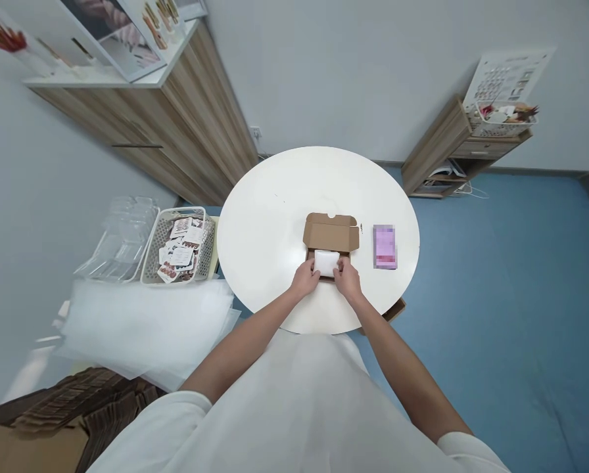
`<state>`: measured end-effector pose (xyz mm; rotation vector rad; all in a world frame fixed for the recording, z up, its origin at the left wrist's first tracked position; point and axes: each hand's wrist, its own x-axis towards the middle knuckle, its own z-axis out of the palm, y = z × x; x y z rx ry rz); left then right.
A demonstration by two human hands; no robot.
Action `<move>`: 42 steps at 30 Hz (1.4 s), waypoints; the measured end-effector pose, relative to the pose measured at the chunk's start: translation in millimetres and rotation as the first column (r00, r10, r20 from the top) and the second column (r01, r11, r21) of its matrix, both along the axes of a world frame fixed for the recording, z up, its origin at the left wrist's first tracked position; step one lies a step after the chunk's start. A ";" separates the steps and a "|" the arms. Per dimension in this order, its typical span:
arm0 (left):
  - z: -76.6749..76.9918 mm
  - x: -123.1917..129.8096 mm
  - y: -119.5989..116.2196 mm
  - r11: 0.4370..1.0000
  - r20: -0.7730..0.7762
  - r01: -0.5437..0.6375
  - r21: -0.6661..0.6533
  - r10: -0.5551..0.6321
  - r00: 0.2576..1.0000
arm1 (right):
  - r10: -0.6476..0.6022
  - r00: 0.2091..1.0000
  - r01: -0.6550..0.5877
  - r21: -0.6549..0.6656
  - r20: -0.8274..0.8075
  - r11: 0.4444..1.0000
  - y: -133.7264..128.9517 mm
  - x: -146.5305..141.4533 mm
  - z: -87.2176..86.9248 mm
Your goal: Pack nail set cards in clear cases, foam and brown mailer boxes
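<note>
- A blue floor (pixel 496 295) spreads around the furniture, and it is seen most widely on the right
- A tall cabinet (pixel 200 112) with wood grain stands at the far left, and a picture frame (pixel 119 39) is placed on top of it
- A round white table (pixel 265 217) is in the middle of the view
- A pile of translucent sheets (pixel 141 322) lies to the left of the table, and just beyond it is a white basket (pixel 206 243), which contains many printed cards (pixel 180 253)
- A brown cardboard box (pixel 330 233) is on the table, with its lid opened toward the far side
- A purple pack (pixel 384 247), which appears blurred, lies to the right of the box
- The left hand (pixel 306 278) has its thumb and fingers closed on the left side of a white packet (pixel 327 263)
- The right hand (pixel 348 277) grips the right side of the same packet
- The white packet is at the opening of the box, between both hands; I cannot tell whether it touches the bottom
</note>
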<state>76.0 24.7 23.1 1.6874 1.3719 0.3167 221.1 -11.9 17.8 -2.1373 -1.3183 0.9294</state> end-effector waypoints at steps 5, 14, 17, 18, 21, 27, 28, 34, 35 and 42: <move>-2.3 8.1 0.5 0.995 -0.195 0.097 -0.005 -0.096 0.976 | 0.105 0.990 -0.094 -0.117 0.091 0.989 3.4 1.7 -4.3; -6.6 9.6 -5.7 0.977 -0.332 0.214 -0.011 -0.205 0.921 | 0.248 0.962 -0.219 -0.217 0.116 0.951 1.2 1.9 -5.0; -5.2 11.2 -6.6 0.971 -0.383 0.238 -0.018 -0.226 0.896 | 0.265 0.956 -0.231 -0.235 0.127 0.944 0.6 0.3 -4.3; -4.8 11.6 -6.6 0.970 -0.391 0.242 -0.022 -0.231 0.891 | 0.271 0.954 -0.234 -0.241 0.130 0.942 0.2 -0.2 -4.1; -5.1 12.1 -6.6 0.971 -0.384 0.238 -0.029 -0.231 0.894 | 0.300 0.942 -0.257 -0.253 0.148 0.933 -1.3 -1.3 -3.5; -10.6 10.1 -11.6 0.982 -0.322 0.187 0.026 -0.169 0.932 | 0.348 0.914 -0.311 -0.192 0.207 0.931 -4.9 -0.2 -5.3; -11.4 9.2 -13.2 0.985 -0.290 0.165 0.043 -0.146 0.946 | 0.347 0.914 -0.314 -0.172 0.211 0.934 -5.7 0.1 -5.9; -11.3 -2.5 -15.7 0.993 -0.005 -0.021 0.113 0.022 1.000 | 0.286 0.937 -0.301 0.048 0.200 0.953 -11.7 11.2 -2.5; -10.1 -5.5 -12.7 0.991 0.024 -0.058 0.119 0.056 0.998 | 0.265 0.946 -0.287 0.101 0.186 0.953 -11.7 16.7 -0.3; 4.9 -23.1 42.8 0.943 0.011 -0.331 -0.030 0.332 0.943 | -0.049 0.994 0.062 0.141 -0.096 0.988 18.4 77.7 9.8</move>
